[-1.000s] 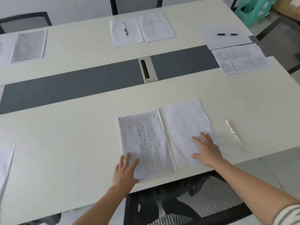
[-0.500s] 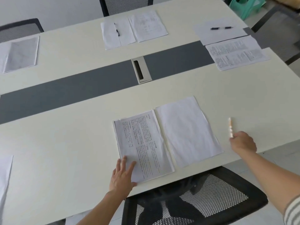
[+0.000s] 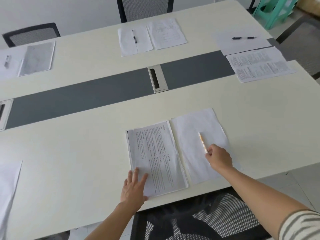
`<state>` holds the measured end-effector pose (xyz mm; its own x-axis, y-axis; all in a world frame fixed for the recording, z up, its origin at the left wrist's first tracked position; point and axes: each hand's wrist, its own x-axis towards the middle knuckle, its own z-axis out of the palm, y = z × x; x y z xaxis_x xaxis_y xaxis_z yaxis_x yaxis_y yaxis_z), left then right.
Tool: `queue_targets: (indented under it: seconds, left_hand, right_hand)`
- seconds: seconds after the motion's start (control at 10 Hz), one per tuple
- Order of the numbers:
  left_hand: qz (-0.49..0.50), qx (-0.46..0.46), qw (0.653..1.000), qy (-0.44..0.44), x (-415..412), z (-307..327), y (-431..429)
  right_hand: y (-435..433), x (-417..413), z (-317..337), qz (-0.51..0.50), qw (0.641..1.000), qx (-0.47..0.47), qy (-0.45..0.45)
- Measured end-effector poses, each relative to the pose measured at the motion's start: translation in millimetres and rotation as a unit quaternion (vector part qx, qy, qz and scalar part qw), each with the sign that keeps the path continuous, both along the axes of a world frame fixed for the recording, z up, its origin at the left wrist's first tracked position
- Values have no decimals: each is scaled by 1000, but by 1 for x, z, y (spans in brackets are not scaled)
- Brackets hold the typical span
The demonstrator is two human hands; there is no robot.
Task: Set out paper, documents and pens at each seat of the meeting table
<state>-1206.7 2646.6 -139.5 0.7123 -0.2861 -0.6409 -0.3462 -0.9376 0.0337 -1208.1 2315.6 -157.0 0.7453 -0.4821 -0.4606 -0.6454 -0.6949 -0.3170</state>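
Note:
A printed document [image 3: 154, 156] and a blank sheet [image 3: 194, 135] lie side by side at the near seat of the cream meeting table [image 3: 78, 161]. My left hand [image 3: 134, 187] rests flat, fingers spread, on the document's lower left corner. My right hand [image 3: 219, 157] pinches the near end of a pale orange-patterned pen [image 3: 201, 141], which lies along the blank sheet with its tip pointing away from me.
Other seats hold paper sets: sheets with a black pen [image 3: 134, 38] at the far middle, a sheet with a pen [image 3: 243, 38] and a printed page [image 3: 259, 64] at the right, a grey document [image 3: 36, 58] far left. A black mesh chair [image 3: 199, 220] stands below the near edge.
My right hand left the blank sheet, took the pen from the bare table to the right, and brought it leftward onto the blank sheet. My left hand stayed on the document.

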Motion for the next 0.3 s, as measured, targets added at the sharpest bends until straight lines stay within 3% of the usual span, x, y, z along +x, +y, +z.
queue_targets:
  seconds: [0.2,0.3]
  left_hand:
    - [26,-33,999,3,3,10,3]
    - [57,-86,995,-16,5,23,5]
  right_hand:
    - [1,10,28,11,1000,5,-23]
    - [6,28,71,-22,988,47,-145]
